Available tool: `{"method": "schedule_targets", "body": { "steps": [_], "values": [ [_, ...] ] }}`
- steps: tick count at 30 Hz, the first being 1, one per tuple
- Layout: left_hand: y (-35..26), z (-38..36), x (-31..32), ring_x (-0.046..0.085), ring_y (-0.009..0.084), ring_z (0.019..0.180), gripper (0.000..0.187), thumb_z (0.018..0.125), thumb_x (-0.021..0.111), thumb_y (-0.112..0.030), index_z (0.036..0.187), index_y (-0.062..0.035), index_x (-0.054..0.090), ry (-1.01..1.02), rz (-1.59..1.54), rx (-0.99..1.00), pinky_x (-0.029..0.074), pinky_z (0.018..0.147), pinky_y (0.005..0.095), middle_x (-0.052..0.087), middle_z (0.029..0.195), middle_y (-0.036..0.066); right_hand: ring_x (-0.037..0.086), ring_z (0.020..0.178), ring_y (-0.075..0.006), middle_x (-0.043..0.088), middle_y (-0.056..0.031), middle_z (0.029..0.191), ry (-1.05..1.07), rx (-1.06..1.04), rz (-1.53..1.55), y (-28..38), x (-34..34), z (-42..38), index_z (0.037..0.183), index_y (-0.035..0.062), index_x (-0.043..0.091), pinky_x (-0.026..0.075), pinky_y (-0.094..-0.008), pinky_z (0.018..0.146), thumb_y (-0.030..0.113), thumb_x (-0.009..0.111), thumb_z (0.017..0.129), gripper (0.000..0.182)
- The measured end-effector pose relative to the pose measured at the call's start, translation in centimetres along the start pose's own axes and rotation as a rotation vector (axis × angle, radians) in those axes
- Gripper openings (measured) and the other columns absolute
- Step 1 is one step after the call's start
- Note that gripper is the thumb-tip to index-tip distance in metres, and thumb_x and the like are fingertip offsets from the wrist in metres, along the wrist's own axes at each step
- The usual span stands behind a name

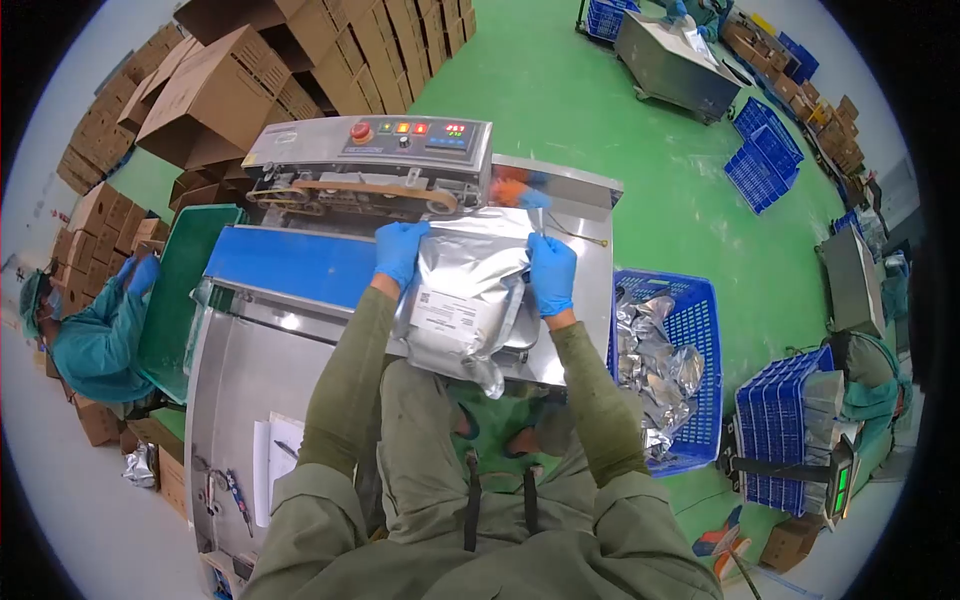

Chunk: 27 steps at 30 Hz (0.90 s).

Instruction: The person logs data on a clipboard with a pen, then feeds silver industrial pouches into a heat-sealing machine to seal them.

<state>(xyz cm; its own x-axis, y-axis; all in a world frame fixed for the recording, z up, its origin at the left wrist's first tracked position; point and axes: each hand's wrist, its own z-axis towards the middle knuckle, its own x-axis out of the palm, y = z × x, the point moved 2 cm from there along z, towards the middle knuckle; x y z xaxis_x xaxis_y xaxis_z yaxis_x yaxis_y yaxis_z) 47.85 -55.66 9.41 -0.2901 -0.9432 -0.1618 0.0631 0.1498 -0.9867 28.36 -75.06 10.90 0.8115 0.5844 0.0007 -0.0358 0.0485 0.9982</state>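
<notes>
A filled silver foil bag [455, 300] with a white label lies across the metal table edge in front of me, its top edge toward the sealing machine [370, 160]. My left hand [401, 254], in a blue glove, pinches the bag's upper left corner beside the blue conveyor belt [285, 265]. At the upper right corner, my gloved right hand [552, 274] grips the foil as well. Both hands hold the top edge stretched between them. The fingertips behind the foil are partly hidden. Lit displays and a red knob show on the machine's front panel.
On my right stands a blue crate [705, 380] holding several foil bags. A notepad with a pen [286, 450] and scissors [210, 490] lie at left. A co-worker [100, 340] sits by a green bin [180, 300]. Cardboard boxes [215, 100] are stacked behind the machine.
</notes>
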Motion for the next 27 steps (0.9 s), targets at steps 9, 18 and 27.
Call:
{"method": "schedule_targets", "body": {
  "steps": [9, 18, 27],
  "values": [
    [1.0, 2.2, -4.3, 0.056, 0.0088, 0.065, 0.016, 0.082, 0.077, -0.015, 0.081, 0.0006, 0.072, 0.069, -0.048, -0.135, 0.045, 0.061, 0.0263, 0.068, 0.076, 0.001, 0.051, 0.056, -0.0088, 0.056, -0.0033, 0.058, -0.01, 0.04, 0.169, -1.2, 4.9, -0.2, 0.073, -0.0074, 0.063, 0.043, -0.0314, 0.054, 0.019, 0.062, 0.092, 0.033],
    [2.8, 5.2, -6.9, 0.059, 0.0104, 0.068, 0.021, 0.083, 0.076, -0.018, 0.088, 0.0026, 0.074, 0.045, 0.154, -0.013, 0.048, 0.065, 0.0278, 0.071, 0.081, 0.004, 0.057, 0.053, -0.0246, 0.058, -0.0182, 0.059, 0.027, -0.206, -0.111, -2.0, 7.2, 0.6, 0.068, -0.0032, 0.062, 0.043, -0.0432, 0.053, 0.016, 0.062, 0.087, 0.027],
    [4.5, 5.8, -18.0, 0.06, 0.0264, 0.105, 0.038, 0.095, 0.058, -0.022, 0.126, 0.0003, 0.06, 0.144, 0.603, 0.212, 0.05, 0.092, 0.0373, 0.063, 0.118, 0.016, 0.065, 0.077, -0.0362, 0.069, -0.022, 0.091, 0.164, -0.059, -0.4, 1.0, -7.5, -0.2, 0.094, 0.0039, 0.072, 0.05, -0.0448, 0.07, 0.029, 0.059, 0.088, 0.029]
  ]
}}
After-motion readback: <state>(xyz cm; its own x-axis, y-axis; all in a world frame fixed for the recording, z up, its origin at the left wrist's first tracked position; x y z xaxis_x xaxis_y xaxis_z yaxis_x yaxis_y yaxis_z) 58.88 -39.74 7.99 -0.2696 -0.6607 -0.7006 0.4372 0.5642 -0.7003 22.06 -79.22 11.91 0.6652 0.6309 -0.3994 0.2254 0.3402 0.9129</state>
